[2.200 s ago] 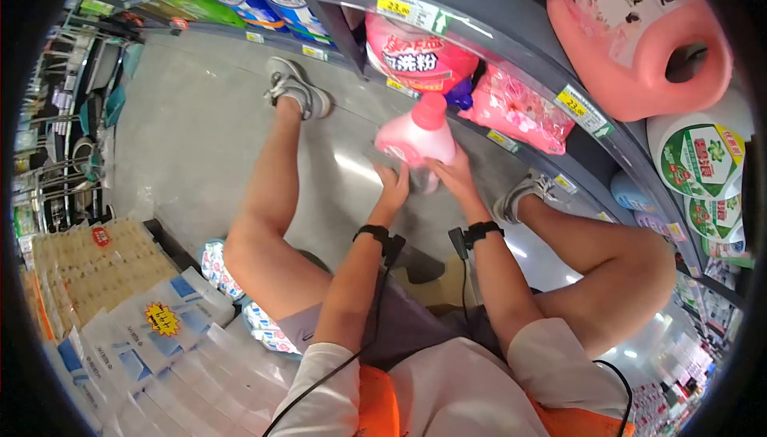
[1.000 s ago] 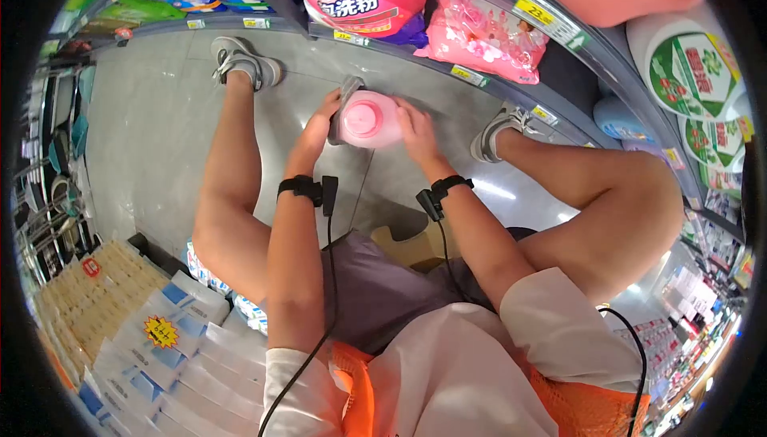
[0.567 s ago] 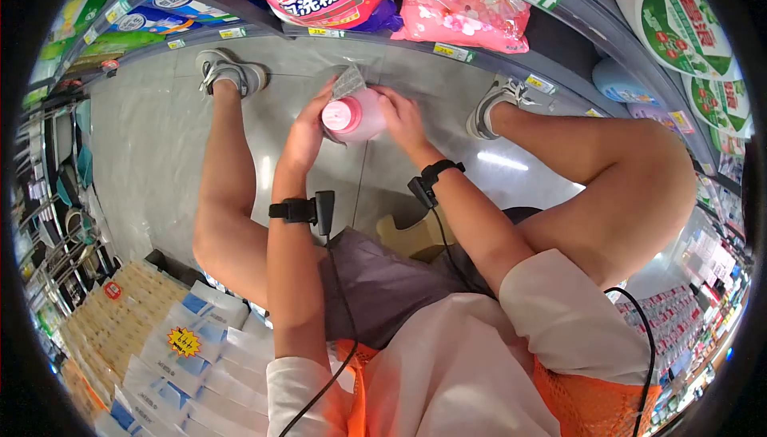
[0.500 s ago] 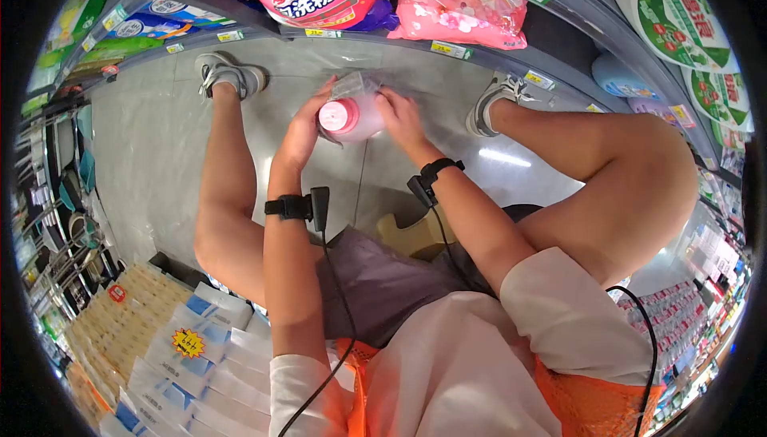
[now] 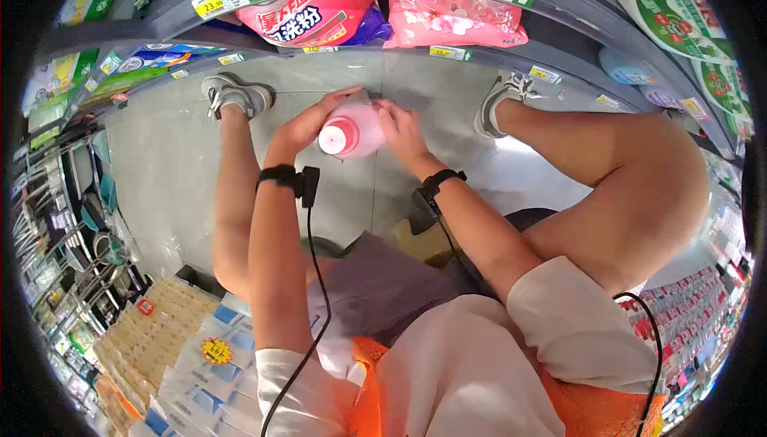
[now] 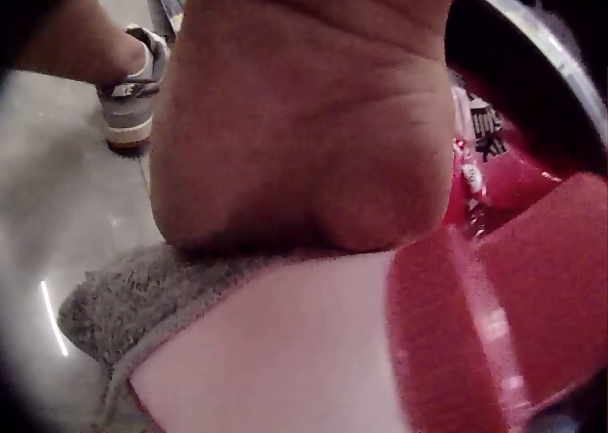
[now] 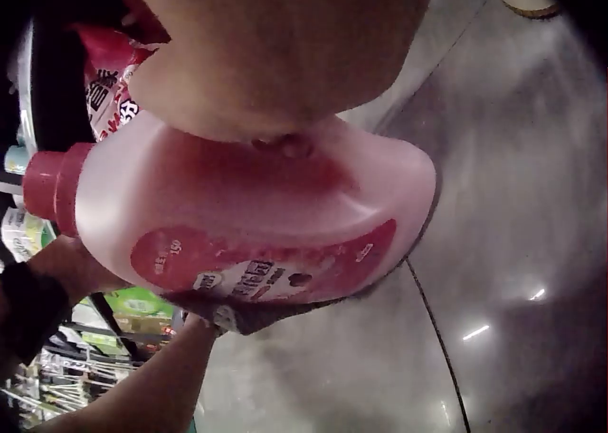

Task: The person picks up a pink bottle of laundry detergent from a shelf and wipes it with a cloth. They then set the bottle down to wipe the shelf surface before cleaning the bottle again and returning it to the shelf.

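Observation:
A pink translucent bottle (image 5: 363, 129) with a darker pink cap (image 5: 337, 137) is held tilted above the floor, its cap towards the person. The left hand (image 5: 309, 124) presses a grey cloth against the bottle's side; in the left wrist view the cloth (image 6: 161, 305) bulges out beneath the palm (image 6: 304, 119). On the other side, the right hand (image 5: 403, 132) grips the bottle, its fingers partly hidden. The right wrist view shows the label side of the bottle (image 7: 256, 252) with cloth (image 7: 275, 317) along its lower edge.
Beyond the hands, a low shelf (image 5: 264, 49) holds a red-pink bag (image 5: 319, 17) and a pink flowered bag (image 5: 451, 21). White bottles (image 5: 671, 9) stand at the right. Packaged goods (image 5: 200, 357) lie at lower left. The person's legs are spread on either side.
The bottle has moved from beside the shelf towards the left, and its cap now tips towards the person. The grey cloth has come into view against it. The left hand has shifted round the bottle's far side.

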Motion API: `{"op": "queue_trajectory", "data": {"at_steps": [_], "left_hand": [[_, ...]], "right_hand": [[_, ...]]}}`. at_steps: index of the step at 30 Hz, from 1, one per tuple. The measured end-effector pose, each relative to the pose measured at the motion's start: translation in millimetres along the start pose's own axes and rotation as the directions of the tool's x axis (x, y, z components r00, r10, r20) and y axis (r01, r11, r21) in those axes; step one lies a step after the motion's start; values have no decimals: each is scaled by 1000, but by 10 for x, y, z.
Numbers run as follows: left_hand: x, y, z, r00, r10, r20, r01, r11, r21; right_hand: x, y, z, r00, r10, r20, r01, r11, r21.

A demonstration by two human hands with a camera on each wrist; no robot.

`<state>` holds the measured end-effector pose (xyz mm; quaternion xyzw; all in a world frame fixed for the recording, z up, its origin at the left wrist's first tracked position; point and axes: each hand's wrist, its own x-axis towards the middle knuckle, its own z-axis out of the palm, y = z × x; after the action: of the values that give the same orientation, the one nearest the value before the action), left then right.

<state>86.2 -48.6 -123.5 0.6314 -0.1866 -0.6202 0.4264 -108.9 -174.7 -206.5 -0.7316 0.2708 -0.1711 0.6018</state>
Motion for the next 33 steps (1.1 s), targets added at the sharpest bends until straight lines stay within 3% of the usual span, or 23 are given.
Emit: {"op": "queue_trajectory", "data": {"at_steps": [2,3,5,12,15,18,21,23,26,30,33], "left_hand": [[-133,291,117,999,22,24,-25,993,118],[-169,448,125,994,2,112,-24,981,195],[-150,488,145,996,-46,72,37,992,118],[208,232,-83,976,-206,69,208,978,-25],[53,261,-20,983,-159,90,176,954,-242],[-162,256,12,991,-101,86,123,942,-311],[-297,215,-24,997,-68,20,71,952,-296],[-265,211,-90,994,-93,58,105,962,-252],[-124,257,-111,982,-155,106,172,970,-174],[80,343,-43,971,-175,160,188,980,-67],[40,397,-8,969,-206,137,229,955,-189]], "right_hand": [[12,-101,-27,999,1,-38,0,1000,20],[29,-79,-23,999,23,-31,-23,1000,12],[10,-28,-12,997,75,-10,-75,997,-8],[23,-29,36,993,-29,-116,27,999,-19],[24,-59,-8,996,-20,-92,21,1000,7],[8,-29,16,993,-46,-107,49,999,24],[38,44,44,986,-84,-146,87,996,16],[47,115,94,973,-138,-184,139,990,-5],[49,-10,41,990,-56,-131,67,994,85],[34,-38,11,992,-44,-122,48,998,32],[25,3,20,993,-38,-108,41,999,26]]}}
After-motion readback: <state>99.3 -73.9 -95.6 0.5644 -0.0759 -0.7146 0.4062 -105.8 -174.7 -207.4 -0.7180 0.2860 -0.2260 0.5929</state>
